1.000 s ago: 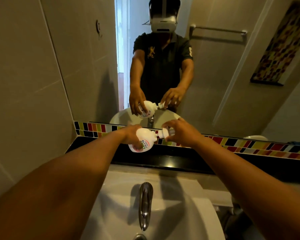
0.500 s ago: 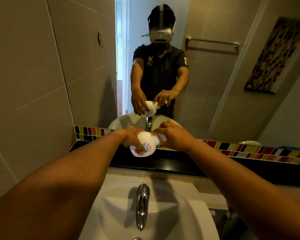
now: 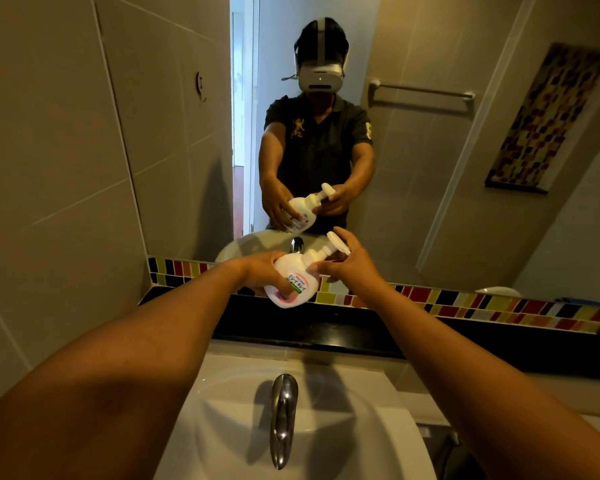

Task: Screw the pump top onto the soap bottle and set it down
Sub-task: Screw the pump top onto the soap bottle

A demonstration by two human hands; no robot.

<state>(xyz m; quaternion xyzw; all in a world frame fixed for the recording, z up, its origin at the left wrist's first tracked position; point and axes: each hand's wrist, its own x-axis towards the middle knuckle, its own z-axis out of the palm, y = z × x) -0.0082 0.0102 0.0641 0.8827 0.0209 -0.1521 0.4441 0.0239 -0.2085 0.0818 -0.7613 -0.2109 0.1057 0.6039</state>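
Bottle [image 3: 293, 280] and pump [image 3: 331, 247] are being held together in the air, above the back edge of the black table [image 3: 465, 336] and just in front of the mirror [image 3: 413, 168]; nothing is being rested on the table yet. The pump is already seated in the neck, tilted up and to the right with the bottle leaning the same way. How tightly it is threaded cannot be told, so the screwing is judged to be at or near its end, with perhaps a last turn being left. Setting the bottle down is not yet done.

The left hand [image 3: 264, 275] is being wrapped round the lower body of the bottle, its grip closed on it with fingers curled under the base. The right hand [image 3: 343, 263] is being kept at the neck: its thumb and fingers are pinched lightly about the collar below the pump head, the remaining fingers spread loosely.

The bottle is being seen as a squat, rounded white container with a green, red and pink label facing the camera, its print too small to read. The pump is white, with a flat round head on a short stem. Below, the sink [image 3: 222, 427] and tap [image 3: 283, 414] are being left untouched.
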